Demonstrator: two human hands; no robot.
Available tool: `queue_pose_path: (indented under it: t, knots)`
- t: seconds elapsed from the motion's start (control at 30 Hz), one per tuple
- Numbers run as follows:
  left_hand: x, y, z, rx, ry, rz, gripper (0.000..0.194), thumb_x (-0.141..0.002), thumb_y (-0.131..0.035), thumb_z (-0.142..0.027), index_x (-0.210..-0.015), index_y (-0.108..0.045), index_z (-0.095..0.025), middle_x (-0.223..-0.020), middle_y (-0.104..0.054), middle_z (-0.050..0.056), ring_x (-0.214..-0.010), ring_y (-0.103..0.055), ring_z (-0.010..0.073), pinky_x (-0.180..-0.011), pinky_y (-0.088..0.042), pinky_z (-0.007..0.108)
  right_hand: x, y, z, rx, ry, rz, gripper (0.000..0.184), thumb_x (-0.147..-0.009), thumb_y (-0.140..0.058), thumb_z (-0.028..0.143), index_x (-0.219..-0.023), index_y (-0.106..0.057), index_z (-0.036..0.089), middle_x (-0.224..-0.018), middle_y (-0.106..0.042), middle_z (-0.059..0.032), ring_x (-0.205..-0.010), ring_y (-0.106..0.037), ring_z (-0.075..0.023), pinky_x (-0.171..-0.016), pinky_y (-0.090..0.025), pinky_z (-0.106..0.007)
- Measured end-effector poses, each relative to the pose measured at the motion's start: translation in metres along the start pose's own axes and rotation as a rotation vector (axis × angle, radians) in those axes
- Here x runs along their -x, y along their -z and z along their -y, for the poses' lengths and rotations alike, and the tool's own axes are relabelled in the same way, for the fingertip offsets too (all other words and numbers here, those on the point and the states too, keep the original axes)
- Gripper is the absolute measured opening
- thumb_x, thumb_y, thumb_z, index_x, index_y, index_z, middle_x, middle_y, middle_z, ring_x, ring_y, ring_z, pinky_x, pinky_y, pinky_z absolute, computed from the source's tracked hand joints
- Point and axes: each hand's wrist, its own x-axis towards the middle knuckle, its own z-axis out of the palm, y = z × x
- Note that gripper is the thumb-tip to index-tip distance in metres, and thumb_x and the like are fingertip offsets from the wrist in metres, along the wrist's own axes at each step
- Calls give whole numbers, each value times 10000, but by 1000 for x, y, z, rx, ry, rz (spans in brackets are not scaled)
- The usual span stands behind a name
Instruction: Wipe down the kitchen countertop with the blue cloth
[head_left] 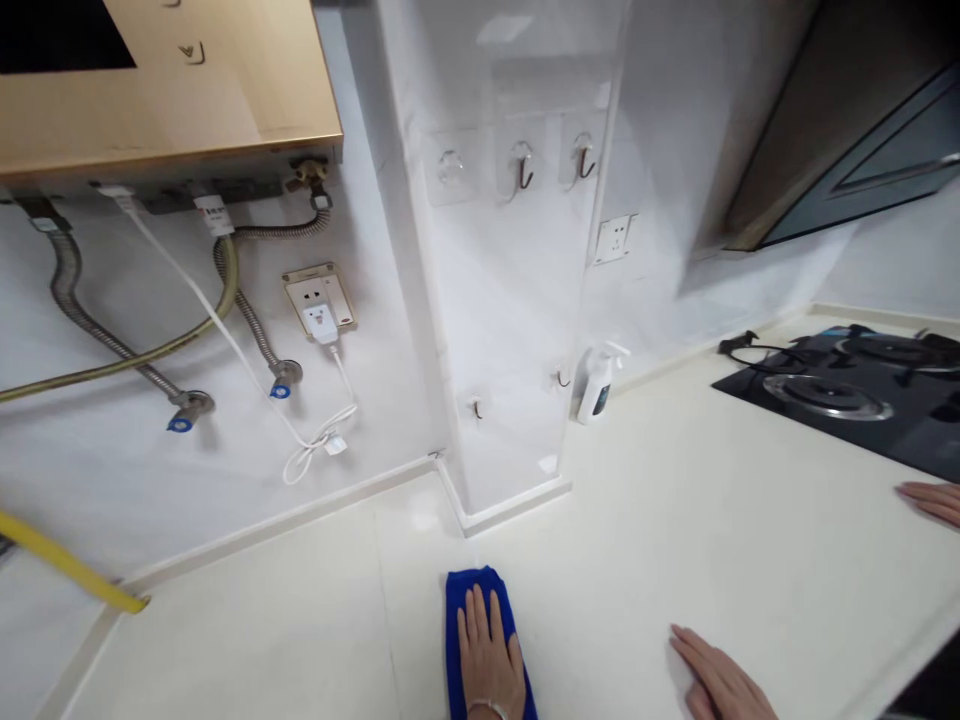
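My left hand (489,655), with a bracelet at the wrist, lies palm down on a folded blue cloth (455,640). Its fingers are stretched out flat and press the cloth onto the pale countertop (300,610). To the right, my right hand (724,680) rests on the same countertop with its fingers extended and nothing visible in it. The lower part of that hand is cut off by the frame's bottom edge.
Another person's fingers (934,500) touch the counter at the right edge, near a black gas stove (817,400). A white spray bottle (598,385) stands beside the wall column (517,300) with hooks. Hoses hang below a gold water heater (225,80); a yellow pipe (67,562) enters the counter.
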Motion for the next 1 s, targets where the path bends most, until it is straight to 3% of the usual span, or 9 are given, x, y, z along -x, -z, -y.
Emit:
queue_pose_path:
  t: [0.1,0.2,0.4,0.57,0.73,1.0]
  knots:
    - [11,4,7,12,-3,13,597,-944,-374,-388,-1515,-223,-301,-1616,-245,54,-1492,-244,269,-1217,-320,520,1,1,3,-5,-24,10,493,-929,-451,310,-1409,-490,207,-1422,-547,-75,-1236,-571,-279,-1030,-507,-460]
    - [-3,12,16,-9,38,-13,582,-946,-368,-380,-1511,-253,-298,-1616,-259,46,-1501,-220,255,-1227,-294,507,1,2,4,-12,-33,20,499,-932,-454,308,-1421,-473,208,-1433,-534,-78,-1253,-555,-281,-1062,-481,-474]
    - [-87,29,25,-141,189,-27,554,-954,-277,-285,-1493,-343,-173,-1605,-282,123,-1496,-234,286,-1235,-232,520,-7,10,9,-6,-52,55,499,-936,-461,288,-1429,-458,214,-1447,-521,-78,-1302,-514,-272,-1092,-453,-470]
    - [-135,35,37,-200,179,-8,563,-957,-258,-299,-1485,-370,-143,-1584,-326,148,-1476,-292,291,-1221,-251,512,-19,21,19,-35,-74,65,511,-909,-468,215,-1421,-466,219,-1435,-533,-79,-1307,-513,-242,-1121,-427,-447]
    - [-143,30,44,-219,151,-19,578,-959,-235,-331,-1492,-358,-145,-1586,-322,147,-1478,-287,288,-1224,-243,504,-26,26,22,-40,-99,47,520,-885,-454,154,-1400,-483,226,-1421,-545,-85,-1307,-514,-233,-1118,-428,-453]
    - [-125,30,36,-260,208,-17,573,-966,-233,-347,-1499,-342,-163,-1593,-310,131,-1482,-274,282,-1227,-241,488,-26,26,21,-45,-91,38,542,-876,-439,112,-1406,-480,220,-1428,-541,-68,-1322,-498,-218,-1105,-442,-439]
